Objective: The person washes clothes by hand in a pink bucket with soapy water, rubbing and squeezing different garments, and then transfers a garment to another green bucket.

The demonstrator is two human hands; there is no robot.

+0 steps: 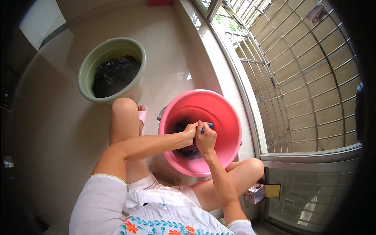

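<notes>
A pink plastic bucket stands between my knees, with dark wet cloth and some suds low inside it. Over the bucket my two hands meet, pressed close together. My right hand is closed on a bunched blue cloth, whose ends poke out past the fingers. Against it rests my left hand, with a white fleck of foam on it; its fingertips are partly hidden, and whether it grips the cloth too is unclear.
A pale green tub holding dark cloth in dark water stands on the tiled floor beyond my left knee. To the right run a ledge and a sliding window frame with metal bars outside. A patterned box sits by my right knee.
</notes>
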